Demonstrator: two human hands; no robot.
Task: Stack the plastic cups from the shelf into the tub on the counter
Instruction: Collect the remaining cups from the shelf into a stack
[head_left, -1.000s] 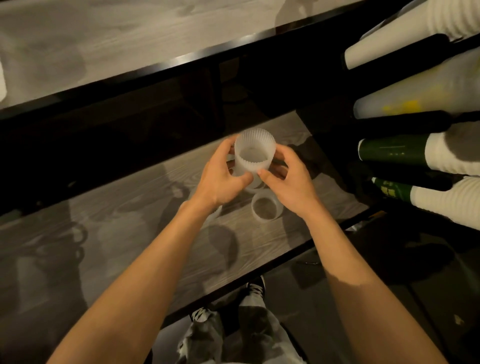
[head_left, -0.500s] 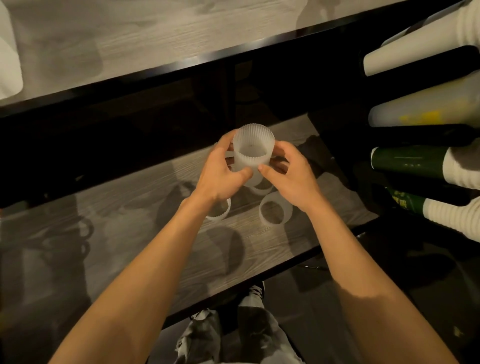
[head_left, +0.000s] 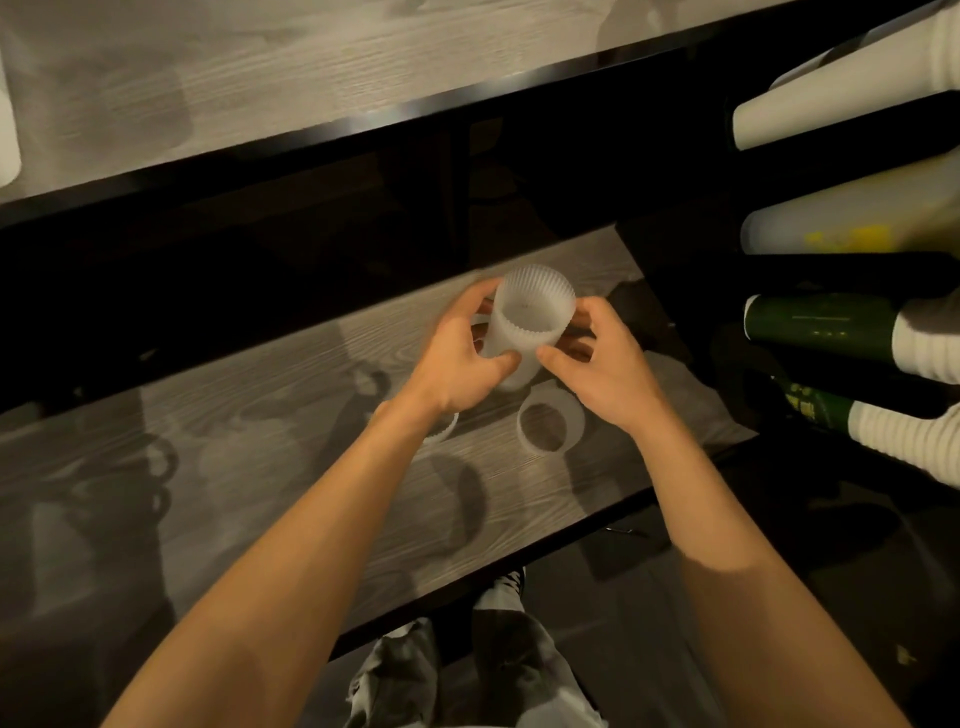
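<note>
A ribbed translucent plastic cup (head_left: 530, 322) is held upright above the lower wooden shelf (head_left: 291, 415). My left hand (head_left: 457, 358) grips its left side and my right hand (head_left: 602, 364) grips its right side, thumbs toward me. A second cup (head_left: 551, 428) stands on the shelf just below my right hand. The rim of a third cup (head_left: 441, 431) peeks out under my left wrist, mostly hidden. A white edge of the tub (head_left: 8, 130) shows at the far left on the upper counter (head_left: 260, 78).
Rolls of white, yellow and green material (head_left: 831, 332) lie stacked in a rack at the right, close to the shelf's end. My legs and shoes (head_left: 498, 649) are below the shelf's front edge. Deep shadow lies between counter and shelf.
Both hands have lifted the held cup slightly and kept their grip. The view has shifted a little, showing more of the counter and the white edge at the left.
</note>
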